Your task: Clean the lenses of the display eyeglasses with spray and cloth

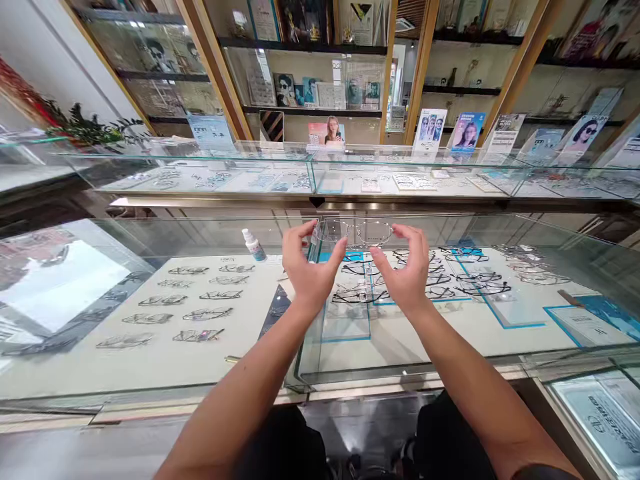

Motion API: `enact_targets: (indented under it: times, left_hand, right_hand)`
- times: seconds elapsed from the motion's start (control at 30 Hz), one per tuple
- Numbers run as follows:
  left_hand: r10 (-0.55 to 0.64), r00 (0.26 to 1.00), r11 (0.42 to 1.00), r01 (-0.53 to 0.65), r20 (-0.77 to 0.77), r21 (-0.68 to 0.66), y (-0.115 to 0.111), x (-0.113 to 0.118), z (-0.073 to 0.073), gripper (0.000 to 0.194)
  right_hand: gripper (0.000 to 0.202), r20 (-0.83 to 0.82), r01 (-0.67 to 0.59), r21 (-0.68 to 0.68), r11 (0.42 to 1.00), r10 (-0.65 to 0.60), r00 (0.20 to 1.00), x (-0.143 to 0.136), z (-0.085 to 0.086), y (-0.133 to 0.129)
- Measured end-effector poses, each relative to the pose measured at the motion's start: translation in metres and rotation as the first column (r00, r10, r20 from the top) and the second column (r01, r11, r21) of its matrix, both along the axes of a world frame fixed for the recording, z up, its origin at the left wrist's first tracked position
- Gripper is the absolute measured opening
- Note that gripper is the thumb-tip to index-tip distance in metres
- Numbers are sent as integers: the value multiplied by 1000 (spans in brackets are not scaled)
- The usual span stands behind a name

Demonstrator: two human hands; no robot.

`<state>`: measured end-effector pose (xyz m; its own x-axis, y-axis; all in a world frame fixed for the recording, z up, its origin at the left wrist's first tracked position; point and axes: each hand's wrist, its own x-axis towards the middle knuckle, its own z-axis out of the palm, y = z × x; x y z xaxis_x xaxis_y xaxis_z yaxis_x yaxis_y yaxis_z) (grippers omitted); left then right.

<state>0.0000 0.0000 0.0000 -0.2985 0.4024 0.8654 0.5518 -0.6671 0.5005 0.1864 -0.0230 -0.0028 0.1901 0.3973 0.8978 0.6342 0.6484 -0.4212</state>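
Observation:
A pair of thin-rimmed eyeglasses (375,232) with clear lenses is held up over the glass display case, its front level. My left hand (311,267) pinches the left end of the frame between thumb and fingers. At the opposite end my right hand (407,267) grips it the same way. Below the hands, dark-framed glasses (357,293) lie in rows inside the case. A white spray bottle (255,245) with a blue label stands left of my left hand.
Several more glasses (203,313) lie in the left section of the case. Behind runs a second glass counter (350,160) with upright advertising cards (468,131). Shelves with pictures and trophies (314,48) line the back wall. A plant (87,125) stands at left.

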Motion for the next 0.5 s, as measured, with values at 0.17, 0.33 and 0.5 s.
enact_targets:
  times: [0.17, 0.33, 0.5]
  left_hand:
    - [16, 1000, 1000, -16, -3, 7, 2, 3, -1, 51]
    - [32, 999, 999, -31, -3, 31, 1, 4, 0, 51]
    - [55, 998, 995, -53, -31, 87, 3, 4, 0, 53]
  right_hand:
    - [37, 1, 17, -13, 1000, -17, 1000, 2, -3, 1]
    - [38, -11, 30, -51, 998, -31, 999, 1, -2, 0]
    - [39, -19, 24, -58, 998, -25, 1000, 1, -1, 0]
